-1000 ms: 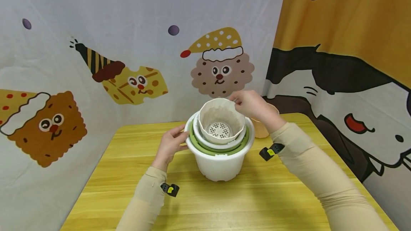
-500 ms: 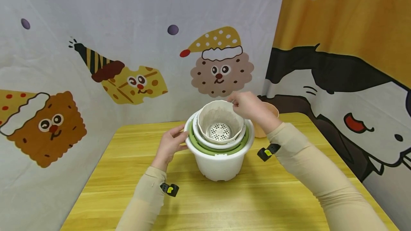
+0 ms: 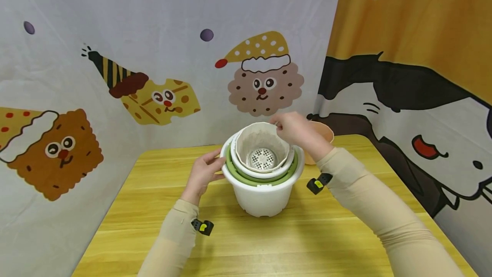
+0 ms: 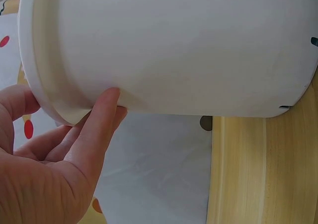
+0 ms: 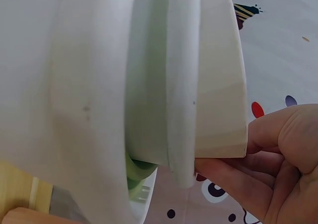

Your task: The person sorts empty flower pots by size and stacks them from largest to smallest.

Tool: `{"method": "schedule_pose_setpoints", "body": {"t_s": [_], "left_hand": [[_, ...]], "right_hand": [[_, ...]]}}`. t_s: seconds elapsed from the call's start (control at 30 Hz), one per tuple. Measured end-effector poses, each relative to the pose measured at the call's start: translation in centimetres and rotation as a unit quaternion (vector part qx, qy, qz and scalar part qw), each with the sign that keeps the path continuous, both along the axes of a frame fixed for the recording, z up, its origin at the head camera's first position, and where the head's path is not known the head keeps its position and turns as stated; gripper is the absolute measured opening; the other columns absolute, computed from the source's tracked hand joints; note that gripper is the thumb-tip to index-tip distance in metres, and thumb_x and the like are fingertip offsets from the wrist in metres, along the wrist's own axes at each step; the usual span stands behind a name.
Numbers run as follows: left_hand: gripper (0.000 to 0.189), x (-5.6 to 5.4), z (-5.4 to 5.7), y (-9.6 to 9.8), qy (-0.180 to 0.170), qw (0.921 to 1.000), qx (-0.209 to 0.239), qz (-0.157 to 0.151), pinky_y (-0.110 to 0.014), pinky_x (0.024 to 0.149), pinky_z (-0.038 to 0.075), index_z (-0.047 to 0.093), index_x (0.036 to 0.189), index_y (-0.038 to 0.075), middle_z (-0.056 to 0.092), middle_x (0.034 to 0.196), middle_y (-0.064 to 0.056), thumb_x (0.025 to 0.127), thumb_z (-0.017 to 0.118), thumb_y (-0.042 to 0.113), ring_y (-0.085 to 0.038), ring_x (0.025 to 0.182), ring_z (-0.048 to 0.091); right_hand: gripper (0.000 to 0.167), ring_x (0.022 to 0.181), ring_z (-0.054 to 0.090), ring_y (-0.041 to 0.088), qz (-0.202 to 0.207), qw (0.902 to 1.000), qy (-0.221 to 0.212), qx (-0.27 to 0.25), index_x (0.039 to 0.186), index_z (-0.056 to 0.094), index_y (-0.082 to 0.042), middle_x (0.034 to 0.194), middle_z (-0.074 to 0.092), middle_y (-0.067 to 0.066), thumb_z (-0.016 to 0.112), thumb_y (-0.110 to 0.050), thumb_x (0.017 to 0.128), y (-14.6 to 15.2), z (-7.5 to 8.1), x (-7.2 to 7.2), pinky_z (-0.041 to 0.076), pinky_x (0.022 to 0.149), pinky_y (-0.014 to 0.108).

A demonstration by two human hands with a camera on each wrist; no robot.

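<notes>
A large white flowerpot (image 3: pixel 263 202) stands upright on the table, with smaller pots nested in it. Inside its rim sits a green pot (image 3: pixel 251 181), then another white pot (image 3: pixel 262 175). Innermost is a cream pot (image 3: pixel 253 140) with an angular rim and a holed base; its upper part sticks out above the others. My right hand (image 3: pixel 296 129) pinches the far right of its rim, thumb on one side and fingers on the other in the right wrist view. My left hand (image 3: pixel 203 173) grips the large pot's rim from the left, fingers under the lip (image 4: pixel 74 117).
An orange pot (image 3: pixel 323 131) stands behind my right hand, partly hidden by it. The wood-grain table (image 3: pixel 246 243) ends at a printed cloth backdrop (image 3: pixel 173 46) close behind the pots. A second cloth (image 3: pixel 407 37) hangs along the right side.
My right hand has moved slightly left and down, and the cream pot has sunk a little deeper into the stack. My left hand and the large pot have stayed put.
</notes>
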State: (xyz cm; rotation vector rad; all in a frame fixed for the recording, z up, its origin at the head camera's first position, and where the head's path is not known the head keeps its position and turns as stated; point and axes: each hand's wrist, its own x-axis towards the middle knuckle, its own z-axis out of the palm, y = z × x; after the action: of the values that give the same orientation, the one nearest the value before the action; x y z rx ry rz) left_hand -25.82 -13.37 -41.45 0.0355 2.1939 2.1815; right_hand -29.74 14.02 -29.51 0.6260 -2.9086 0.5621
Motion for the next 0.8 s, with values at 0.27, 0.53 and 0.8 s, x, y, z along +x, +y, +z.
{"method": "schedule_pose_setpoints", "body": {"t_s": [0.27,0.53,0.8], "left_hand": [[0.045,-0.06,-0.04,-0.02,0.003,1.0000,0.001,-0.002,-0.039,0.074,0.062,0.055,0.140,0.001,0.064,0.119,-0.023,0.096,0.063,0.010,-0.020,0.089,0.068],[0.044,0.11,0.12,0.02,0.000,1.0000,0.002,-0.001,-0.040,0.074,0.062,0.056,0.139,0.003,0.064,0.119,-0.022,0.096,0.063,0.010,-0.020,0.090,0.068],[0.044,0.24,0.20,0.02,-0.003,1.0000,0.004,-0.001,-0.040,0.074,0.062,0.057,0.139,0.003,0.064,0.119,-0.021,0.096,0.063,0.010,-0.020,0.090,0.068]], "right_hand": [[0.031,0.077,0.058,0.022,-0.001,0.9999,0.011,0.009,0.111,0.072,-0.003,0.091,0.069,0.008,0.053,0.005,0.087,-0.22,-0.39,-0.22,0.052,0.069,0.036],[0.031,0.080,0.061,0.023,-0.005,0.9997,0.018,0.015,0.111,0.072,-0.005,0.096,0.071,0.008,0.054,0.004,0.088,-0.26,-0.66,-0.26,0.054,0.073,0.039],[0.029,0.087,0.064,0.025,-0.006,0.9998,0.013,0.016,0.112,0.072,-0.005,0.102,0.071,0.010,0.055,0.003,0.090,-0.36,-0.81,-0.04,0.055,0.076,0.040]]}}
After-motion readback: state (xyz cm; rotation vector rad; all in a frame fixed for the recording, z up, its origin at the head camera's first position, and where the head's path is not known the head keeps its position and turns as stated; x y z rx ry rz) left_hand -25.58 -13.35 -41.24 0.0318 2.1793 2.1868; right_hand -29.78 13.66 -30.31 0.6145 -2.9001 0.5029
